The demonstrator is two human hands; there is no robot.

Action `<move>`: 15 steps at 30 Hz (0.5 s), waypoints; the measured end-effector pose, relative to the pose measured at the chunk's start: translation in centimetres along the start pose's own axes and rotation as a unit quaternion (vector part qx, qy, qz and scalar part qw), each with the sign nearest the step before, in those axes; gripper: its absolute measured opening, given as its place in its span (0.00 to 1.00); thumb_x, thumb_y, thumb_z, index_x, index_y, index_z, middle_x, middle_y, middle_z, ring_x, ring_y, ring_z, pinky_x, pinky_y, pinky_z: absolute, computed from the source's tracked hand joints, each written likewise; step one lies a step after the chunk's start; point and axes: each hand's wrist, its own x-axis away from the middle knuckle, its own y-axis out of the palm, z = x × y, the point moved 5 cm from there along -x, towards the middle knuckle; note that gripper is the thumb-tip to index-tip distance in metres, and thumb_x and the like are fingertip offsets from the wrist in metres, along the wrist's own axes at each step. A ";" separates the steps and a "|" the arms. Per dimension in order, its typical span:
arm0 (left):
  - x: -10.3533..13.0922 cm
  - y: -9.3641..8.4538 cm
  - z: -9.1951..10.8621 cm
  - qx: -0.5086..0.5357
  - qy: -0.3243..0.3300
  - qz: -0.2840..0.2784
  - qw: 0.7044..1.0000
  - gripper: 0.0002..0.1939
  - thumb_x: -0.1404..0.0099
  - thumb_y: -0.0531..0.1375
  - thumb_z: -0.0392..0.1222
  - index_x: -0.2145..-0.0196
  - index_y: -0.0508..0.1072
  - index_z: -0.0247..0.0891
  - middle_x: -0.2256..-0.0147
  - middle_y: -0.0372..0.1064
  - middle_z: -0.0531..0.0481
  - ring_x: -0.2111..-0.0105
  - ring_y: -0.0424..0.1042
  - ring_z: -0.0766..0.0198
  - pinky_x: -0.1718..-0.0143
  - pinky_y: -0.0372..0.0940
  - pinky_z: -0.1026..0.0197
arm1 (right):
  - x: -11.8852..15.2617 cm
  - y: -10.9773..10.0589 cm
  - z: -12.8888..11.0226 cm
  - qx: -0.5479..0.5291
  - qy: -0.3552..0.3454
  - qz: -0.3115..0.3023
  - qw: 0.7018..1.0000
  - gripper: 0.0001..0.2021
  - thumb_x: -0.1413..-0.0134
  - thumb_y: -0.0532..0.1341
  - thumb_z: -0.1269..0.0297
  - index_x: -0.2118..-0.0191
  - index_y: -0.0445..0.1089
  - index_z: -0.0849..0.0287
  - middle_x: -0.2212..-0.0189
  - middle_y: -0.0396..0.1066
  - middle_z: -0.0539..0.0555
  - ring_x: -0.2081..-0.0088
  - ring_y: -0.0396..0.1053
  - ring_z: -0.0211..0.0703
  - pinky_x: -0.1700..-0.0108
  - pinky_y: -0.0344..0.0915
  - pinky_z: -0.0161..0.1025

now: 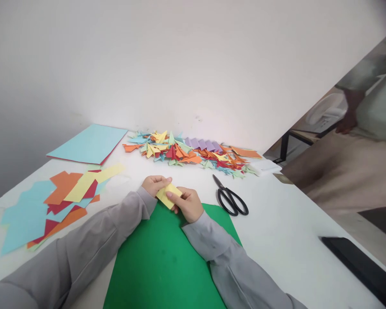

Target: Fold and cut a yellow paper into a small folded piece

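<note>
Between my two hands is a small piece of yellow paper (170,197), held just above the far edge of a green sheet (170,257). My left hand (155,184) pinches its upper left corner between thumb and fingers. On the other side, my right hand (189,203) grips it with the thumb on top and the fingers beneath. The paper looks folded, though the fingers cover part of it. Black-handled scissors (229,197) lie to the right of my right hand, blades pointing away.
A heap of folded paper pieces (176,152) in many colours lies along the wall. Loose paper scraps (64,189) and a light blue sheet (90,143) are at left. A black object (357,262) sits at the right edge. Another person (357,128) is beyond the table.
</note>
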 end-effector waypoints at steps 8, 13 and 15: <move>0.2 0.3 0.3 -0.028 0.033 -0.003 0.999 0.21 0.63 0.66 0.53 0.87 0.64 0.32 0.88 0.60 0.55 0.87 0.58 0.73 0.85 0.51 0.68 | 0.3 -0.1 -0.2 0.034 -0.005 0.019 0.999 0.21 0.62 0.60 0.47 0.87 0.61 0.60 0.94 0.57 0.45 0.91 0.50 0.28 0.88 0.46 0.29; 0.0 0.2 0.0 -0.042 0.055 -0.018 0.997 0.22 0.62 0.66 0.50 0.90 0.59 0.33 0.90 0.54 0.59 0.88 0.53 0.76 0.86 0.47 0.69 | 0.3 -0.3 -0.6 0.061 -0.031 0.030 0.997 0.24 0.60 0.59 0.48 0.92 0.57 0.60 0.96 0.53 0.45 0.90 0.47 0.28 0.87 0.43 0.31; -0.1 0.1 -0.1 -0.033 0.049 -0.021 0.998 0.22 0.61 0.66 0.50 0.90 0.60 0.32 0.90 0.54 0.58 0.87 0.53 0.76 0.86 0.47 0.69 | 0.2 -0.3 -0.6 0.049 -0.033 0.030 0.998 0.23 0.61 0.60 0.47 0.91 0.57 0.60 0.96 0.52 0.44 0.90 0.46 0.28 0.86 0.42 0.31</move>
